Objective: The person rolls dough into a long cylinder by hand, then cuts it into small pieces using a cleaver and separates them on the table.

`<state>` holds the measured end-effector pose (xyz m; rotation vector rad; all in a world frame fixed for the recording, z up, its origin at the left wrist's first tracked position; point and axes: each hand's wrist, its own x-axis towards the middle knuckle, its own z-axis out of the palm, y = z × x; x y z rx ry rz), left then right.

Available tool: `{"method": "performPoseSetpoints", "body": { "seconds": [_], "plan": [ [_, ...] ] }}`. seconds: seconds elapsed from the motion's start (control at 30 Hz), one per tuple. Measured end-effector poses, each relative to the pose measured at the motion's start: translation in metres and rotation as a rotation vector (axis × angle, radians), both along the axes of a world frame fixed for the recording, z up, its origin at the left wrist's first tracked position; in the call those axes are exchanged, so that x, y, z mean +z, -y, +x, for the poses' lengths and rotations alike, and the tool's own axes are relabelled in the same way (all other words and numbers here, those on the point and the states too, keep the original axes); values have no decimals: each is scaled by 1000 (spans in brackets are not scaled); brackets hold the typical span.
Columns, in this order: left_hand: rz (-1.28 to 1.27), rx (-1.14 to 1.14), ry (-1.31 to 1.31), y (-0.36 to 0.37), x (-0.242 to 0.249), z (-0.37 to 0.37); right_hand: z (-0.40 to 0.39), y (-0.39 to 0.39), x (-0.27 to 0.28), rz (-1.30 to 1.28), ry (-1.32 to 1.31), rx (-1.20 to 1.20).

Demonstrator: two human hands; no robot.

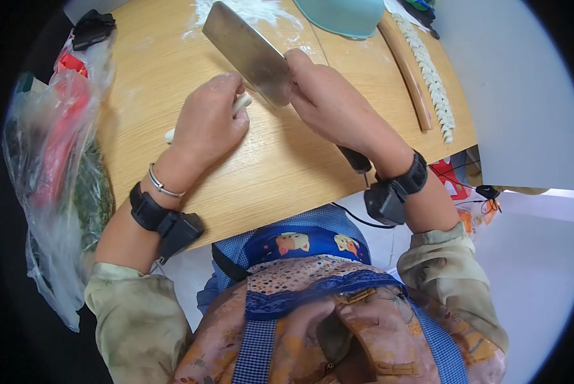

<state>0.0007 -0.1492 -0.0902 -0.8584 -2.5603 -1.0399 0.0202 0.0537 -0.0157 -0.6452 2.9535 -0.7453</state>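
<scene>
My right hand [328,99] is closed round a cleaver, with its broad metal blade [245,54] slanting up and to the left above the wooden table. A black handle end [354,159] shows below that hand. Just left of the blade, my left hand [213,115] is closed over a thin white dough rope [242,102]. One end of the rope pokes out by the fingers near the blade; the other shows on the tabletop behind the wrist. The hand covers the rope's middle.
A wooden rolling pin [405,73] lies at the right, beside a long row of cut dough pieces [433,83]. A teal bowl [341,18] and scattered flour [261,11] are at the back. Clear plastic bags [50,166] hang along the left edge. A white panel [524,96] borders the right.
</scene>
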Motion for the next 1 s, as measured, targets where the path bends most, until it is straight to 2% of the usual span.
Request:
{"method": "performPoseSetpoints", "body": {
  "seconds": [0.07, 0.33, 0.63, 0.73, 1.0],
  "plan": [
    [44, 16, 64, 0, -2, -1, 12, -6, 4, -12, 2, 7],
    [-3, -18, 39, 2, -1, -2, 32, -15, 8, 91, 127, 26],
    [-13, -24, -4, 3, -1, -3, 11, -5, 0, 60, 1, 160],
    [-15, -18, 1, 2, -1, -3, -2, 7, -5, 104, 75, 113],
    [-72, 27, -19, 1, 6, 4, -18, 9, -10, 53, 37, 16]
  ]
}}
